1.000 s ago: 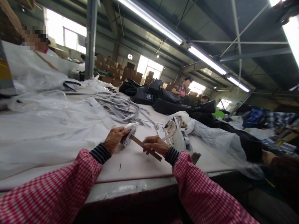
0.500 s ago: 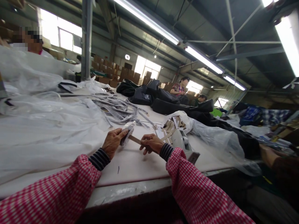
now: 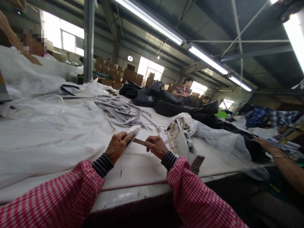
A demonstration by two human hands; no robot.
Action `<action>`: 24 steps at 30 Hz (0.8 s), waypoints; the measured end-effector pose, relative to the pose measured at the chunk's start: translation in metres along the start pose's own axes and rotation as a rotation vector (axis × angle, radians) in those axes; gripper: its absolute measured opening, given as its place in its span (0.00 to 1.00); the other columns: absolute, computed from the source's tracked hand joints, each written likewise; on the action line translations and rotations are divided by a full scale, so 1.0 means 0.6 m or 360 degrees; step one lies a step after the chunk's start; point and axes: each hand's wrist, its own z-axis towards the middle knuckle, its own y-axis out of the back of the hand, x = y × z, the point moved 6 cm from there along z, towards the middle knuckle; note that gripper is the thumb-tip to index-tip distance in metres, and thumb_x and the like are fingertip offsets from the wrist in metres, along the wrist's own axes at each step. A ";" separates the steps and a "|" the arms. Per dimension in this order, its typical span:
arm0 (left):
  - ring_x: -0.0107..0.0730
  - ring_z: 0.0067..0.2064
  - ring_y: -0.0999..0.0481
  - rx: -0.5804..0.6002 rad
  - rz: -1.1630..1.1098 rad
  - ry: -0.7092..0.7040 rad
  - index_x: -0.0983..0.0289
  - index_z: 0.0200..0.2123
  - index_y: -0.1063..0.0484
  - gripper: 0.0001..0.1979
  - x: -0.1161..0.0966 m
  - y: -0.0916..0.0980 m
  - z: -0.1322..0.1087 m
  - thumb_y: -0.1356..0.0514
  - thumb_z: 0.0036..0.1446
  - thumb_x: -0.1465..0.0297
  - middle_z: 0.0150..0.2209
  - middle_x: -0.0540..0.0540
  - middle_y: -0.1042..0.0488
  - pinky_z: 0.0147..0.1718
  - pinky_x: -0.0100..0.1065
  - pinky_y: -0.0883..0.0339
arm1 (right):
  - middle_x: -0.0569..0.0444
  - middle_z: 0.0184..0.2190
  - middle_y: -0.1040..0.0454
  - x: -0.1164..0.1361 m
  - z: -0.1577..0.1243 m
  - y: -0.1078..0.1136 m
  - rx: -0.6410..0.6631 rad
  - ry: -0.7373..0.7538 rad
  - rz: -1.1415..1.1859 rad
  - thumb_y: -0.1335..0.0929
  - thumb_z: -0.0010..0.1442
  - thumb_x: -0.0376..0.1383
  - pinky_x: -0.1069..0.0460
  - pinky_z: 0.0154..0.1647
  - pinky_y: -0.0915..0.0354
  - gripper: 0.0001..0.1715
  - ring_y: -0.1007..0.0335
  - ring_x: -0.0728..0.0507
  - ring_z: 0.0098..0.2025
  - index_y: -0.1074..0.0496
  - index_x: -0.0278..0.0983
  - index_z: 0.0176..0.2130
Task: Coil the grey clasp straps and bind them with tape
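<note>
My left hand point(image 3: 118, 146) is closed on a small clear-wrapped bundle point(image 3: 133, 134) above the white tabletop point(image 3: 140, 167). From the bundle a narrow tan strip point(image 3: 140, 142) runs to my right hand point(image 3: 155, 146), whose fingers pinch its other end. Just right of my right hand stands a grey tape dispenser point(image 3: 186, 147). Behind that dispenser, tan and white strips point(image 3: 174, 133) spill from a white plastic bag point(image 3: 188, 122). What is inside the wrapped bundle is too small to tell.
Clear plastic sheeting point(image 3: 52, 126) covers the left side. Grey straps point(image 3: 118, 109) lie beyond my hands, with black bags point(image 3: 166, 101) behind them. At the right, another person's arm point(image 3: 282, 158) reaches over the table edge. A metal post point(image 3: 88, 41) rises at the back left.
My right hand's fingers have closed in more tightly on the strip. The other person's arm at the right has moved up and further into view. Another arm has appeared at the upper left.
</note>
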 end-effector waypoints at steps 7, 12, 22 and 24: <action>0.33 0.36 0.32 -0.0017 0.0297 -0.0430 0.61 0.30 0.31 0.13 -0.048 -0.009 -0.025 0.44 0.63 0.61 0.32 0.49 0.32 0.38 0.32 0.39 | 0.60 0.12 0.33 -0.030 -0.001 -0.022 -0.0163 -0.0273 0.0402 0.34 0.48 0.34 0.56 0.15 0.55 0.07 0.49 0.54 0.13 0.30 0.35 0.21; 0.36 0.39 0.30 0.0002 0.0320 -0.0557 0.62 0.33 0.28 0.11 -0.054 -0.012 -0.033 0.45 0.65 0.63 0.36 0.53 0.30 0.41 0.33 0.37 | 0.62 0.12 0.35 -0.034 -0.004 -0.037 -0.0204 -0.0493 0.0642 0.33 0.48 0.34 0.58 0.13 0.60 0.06 0.54 0.56 0.11 0.31 0.34 0.23; 0.37 0.42 0.28 0.0059 0.0359 -0.0637 0.62 0.35 0.26 0.13 -0.053 -0.019 -0.043 0.47 0.67 0.64 0.39 0.55 0.29 0.43 0.35 0.35 | 0.64 0.14 0.38 -0.055 -0.007 -0.061 -0.0170 -0.0888 0.0957 0.36 0.53 0.30 0.60 0.12 0.61 0.06 0.59 0.58 0.11 0.33 0.33 0.25; 0.37 0.41 0.28 0.0072 0.0344 -0.0664 0.62 0.35 0.26 0.12 -0.054 -0.022 -0.045 0.47 0.67 0.64 0.38 0.55 0.29 0.42 0.35 0.35 | 0.64 0.13 0.39 -0.058 -0.009 -0.063 -0.0152 -0.0932 0.0977 0.37 0.56 0.29 0.60 0.11 0.61 0.09 0.60 0.58 0.11 0.33 0.32 0.25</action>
